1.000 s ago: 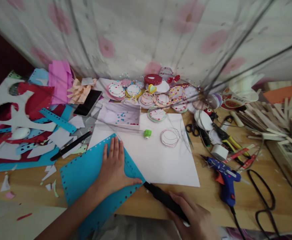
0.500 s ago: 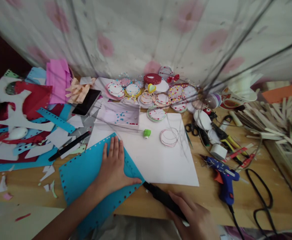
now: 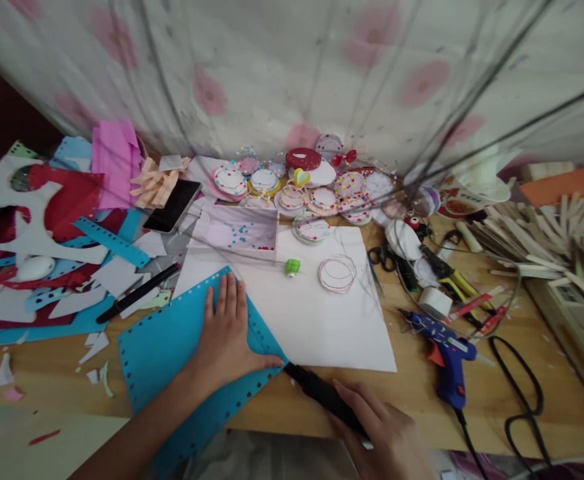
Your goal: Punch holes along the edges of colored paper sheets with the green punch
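A blue sheet [image 3: 172, 340] with rows of small punched holes along its edges lies near the table's front edge. My left hand [image 3: 227, 340] rests flat on it, open, fingers spread and thumb pointing at the right corner. In my right hand [image 3: 377, 427] is a black hole punch [image 3: 325, 393], gripped by its handles. Its jaws meet the sheet's right corner, close to my left thumb; I cannot tell whether they are pressed together. Under the sheet's upper right side lies white paper [image 3: 332, 327], bearing a small green bead figure [image 3: 293, 267] and a thin wire coil [image 3: 337, 274].
Coloured scraps [image 3: 72, 247] heap up at left, beside a phone [image 3: 175, 205] and black pen [image 3: 137, 293]. Behind stand a bead box [image 3: 242, 233] and several decorated discs [image 3: 312, 200]. At right lie scissors [image 3: 383, 259], a corded blue glue gun [image 3: 449, 360] and wooden sticks [image 3: 552, 240].
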Available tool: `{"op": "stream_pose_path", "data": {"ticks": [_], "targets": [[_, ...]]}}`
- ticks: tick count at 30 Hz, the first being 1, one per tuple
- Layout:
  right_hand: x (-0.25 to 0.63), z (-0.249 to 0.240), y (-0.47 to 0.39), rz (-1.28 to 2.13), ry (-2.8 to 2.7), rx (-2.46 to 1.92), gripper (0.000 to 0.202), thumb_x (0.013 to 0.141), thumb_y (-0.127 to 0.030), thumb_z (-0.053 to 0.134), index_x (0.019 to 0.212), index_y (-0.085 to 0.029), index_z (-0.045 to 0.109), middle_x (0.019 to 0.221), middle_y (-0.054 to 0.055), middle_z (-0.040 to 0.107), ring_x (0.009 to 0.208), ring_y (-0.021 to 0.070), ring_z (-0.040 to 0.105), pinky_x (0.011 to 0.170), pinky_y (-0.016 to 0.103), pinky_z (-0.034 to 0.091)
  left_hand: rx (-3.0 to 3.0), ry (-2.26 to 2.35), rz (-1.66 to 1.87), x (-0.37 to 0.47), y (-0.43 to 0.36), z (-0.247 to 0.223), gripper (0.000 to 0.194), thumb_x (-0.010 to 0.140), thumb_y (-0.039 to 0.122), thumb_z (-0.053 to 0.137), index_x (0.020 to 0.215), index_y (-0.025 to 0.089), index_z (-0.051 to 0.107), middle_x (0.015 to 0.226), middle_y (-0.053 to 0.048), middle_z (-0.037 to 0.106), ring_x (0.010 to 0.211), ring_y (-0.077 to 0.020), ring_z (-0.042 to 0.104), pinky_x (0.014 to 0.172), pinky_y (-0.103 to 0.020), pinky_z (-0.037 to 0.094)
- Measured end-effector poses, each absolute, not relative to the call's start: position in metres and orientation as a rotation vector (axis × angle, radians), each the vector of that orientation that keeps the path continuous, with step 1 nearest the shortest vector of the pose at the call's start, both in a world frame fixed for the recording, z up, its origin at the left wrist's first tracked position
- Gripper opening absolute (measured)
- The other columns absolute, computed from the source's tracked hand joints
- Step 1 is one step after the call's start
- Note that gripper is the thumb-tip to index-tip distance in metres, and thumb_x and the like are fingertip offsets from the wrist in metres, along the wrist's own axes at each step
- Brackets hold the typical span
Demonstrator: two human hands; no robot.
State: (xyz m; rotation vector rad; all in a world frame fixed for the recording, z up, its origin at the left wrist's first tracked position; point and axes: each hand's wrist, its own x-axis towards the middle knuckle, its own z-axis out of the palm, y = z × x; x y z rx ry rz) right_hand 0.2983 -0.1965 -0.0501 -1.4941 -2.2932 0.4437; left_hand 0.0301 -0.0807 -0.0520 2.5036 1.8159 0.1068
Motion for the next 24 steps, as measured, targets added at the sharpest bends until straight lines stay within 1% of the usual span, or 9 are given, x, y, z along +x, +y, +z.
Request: {"op": "stream_pose_path", "data": {"ticks": [6, 14, 20, 24], "targets": [[0.301, -0.052, -0.199, 0.426, -2.258, -1.526, 0.028, 0.092, -0.027, 0.048, 0.119, -0.020, 0.055, 0.102, 0.009, 0.071, 0.076, 0.0207, 0.071, 0.063, 0.028, 0.057, 2.491, 1.819, 0.126, 0.031, -0.081, -0.052, 0.145, 0.045, 0.095, 0.043, 0.141, -0.012, 0.021, 0.150, -0.037, 0.010, 0.141, -0.0463, 0.006, 0.111, -0.061, 0.006], [0.300, -0.054, -0.198, 0.508, -2.214, -1.526, 0.027, 0.091, -0.027, 0.050, 0.117, -0.020, 0.055, 0.102, 0.009, 0.070, 0.081, 0.0204, 0.071, 0.064, 0.028, 0.057, 2.476, 1.826, 0.092, 0.032, -0.080, -0.051, 0.146, 0.043, 0.094, 0.045, 0.141, -0.012, 0.021, 0.150, -0.037, 0.009, 0.141, -0.0461, 0.006, 0.111, -0.061, 0.004], [0.307, -0.050, -0.195, 0.440, -2.167, -1.572, 0.027, 0.091, -0.026, 0.050, 0.117, -0.022, 0.055, 0.095, 0.008, 0.071, 0.066, 0.0188, 0.070, 0.054, 0.026, 0.055, 2.476, 1.816, 0.100, 0.032, -0.080, -0.049, 0.146, 0.045, 0.095, 0.041, 0.141, -0.012, 0.021, 0.150, -0.037, 0.009, 0.141, -0.0460, 0.004, 0.111, -0.061, 0.003], [0.303, -0.043, -0.190, 0.527, -2.093, -1.571, 0.023, 0.091, -0.028, 0.049, 0.113, -0.023, 0.055, 0.097, 0.007, 0.070, 0.071, 0.0194, 0.070, 0.059, 0.026, 0.055, 2.458, 1.816, 0.122, 0.031, -0.080, -0.052, 0.146, 0.045, 0.095, 0.042, 0.143, -0.011, 0.017, 0.150, -0.036, 0.010, 0.141, -0.0460, 0.004, 0.111, -0.061, 0.003]]}}
